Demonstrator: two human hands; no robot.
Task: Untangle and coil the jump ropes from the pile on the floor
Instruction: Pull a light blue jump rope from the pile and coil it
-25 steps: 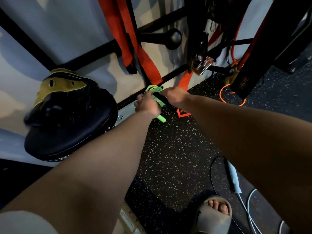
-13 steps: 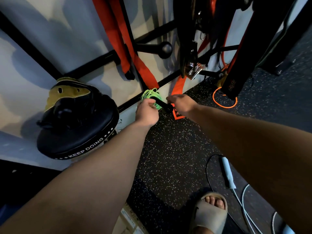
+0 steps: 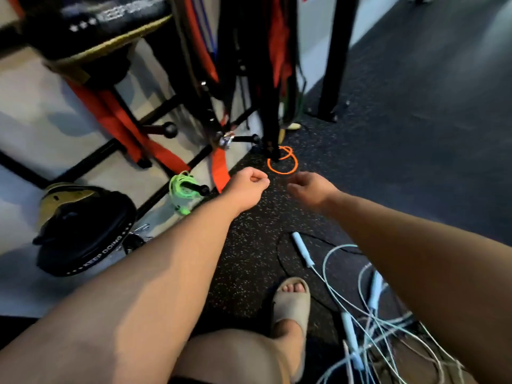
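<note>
Fingers (image 3: 260, 180) are being held empty, left hand (image 3: 246, 187) curled, right hand (image 3: 313, 188) slack; green rope (image 3: 180, 187) coiled on peg (image 3: 200, 188), pale ropes (image 3: 349, 333) being left tangled.

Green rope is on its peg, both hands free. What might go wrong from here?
The pale blue ropes lie tangled right beside the sandalled foot; a step may snag them. The orange rope seems looped round a black post; pulling may catch. The green coil hangs loosely and might unwind.
</note>
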